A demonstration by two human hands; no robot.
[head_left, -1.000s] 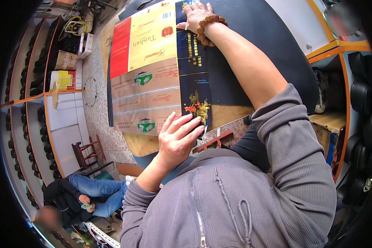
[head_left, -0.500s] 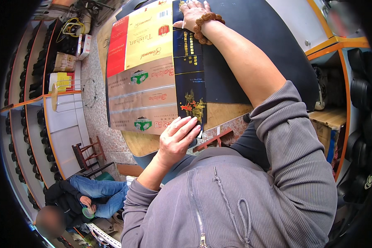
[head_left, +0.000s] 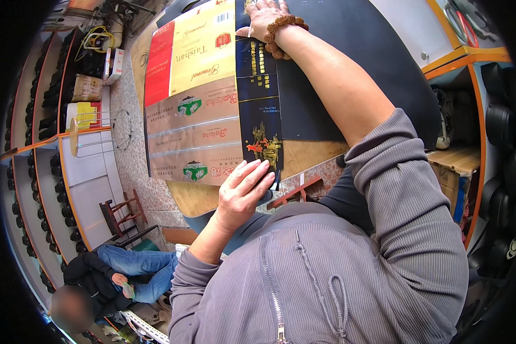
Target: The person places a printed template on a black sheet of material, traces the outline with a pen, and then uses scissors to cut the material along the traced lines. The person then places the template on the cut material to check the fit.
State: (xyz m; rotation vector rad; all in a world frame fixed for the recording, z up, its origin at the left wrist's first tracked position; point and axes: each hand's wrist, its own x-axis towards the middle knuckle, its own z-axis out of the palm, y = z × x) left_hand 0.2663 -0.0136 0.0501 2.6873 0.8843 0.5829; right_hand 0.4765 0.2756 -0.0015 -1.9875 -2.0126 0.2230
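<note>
A large sheet pieced together from flattened printed cartons (head_left: 203, 63) lies across the table, with red, yellow, pinkish-brown and dark blue panels. My right hand (head_left: 264, 20) presses on the far end of its dark blue strip (head_left: 259, 86), fingers spread. A brown beaded bracelet (head_left: 281, 35) circles that wrist. At the near end of the same strip, my left hand (head_left: 241, 192) rests with its fingers laid on the sheet by the corner. Its thumb is hidden. Under the sheet's right side shows a black mat (head_left: 332, 74).
The wooden tabletop (head_left: 189, 198) shows at the near edge. Shelves of dark items (head_left: 34, 200) stand at left, more dark items (head_left: 499, 149) hang at right. A wire-legged stool (head_left: 100, 135) and a wooden chair (head_left: 123, 212) stand at left. A seated person (head_left: 137, 269) holds something green.
The sheet and both my hands appear very slightly further left in the view, still in the same contact. The seated person's hands and green item have shifted.
</note>
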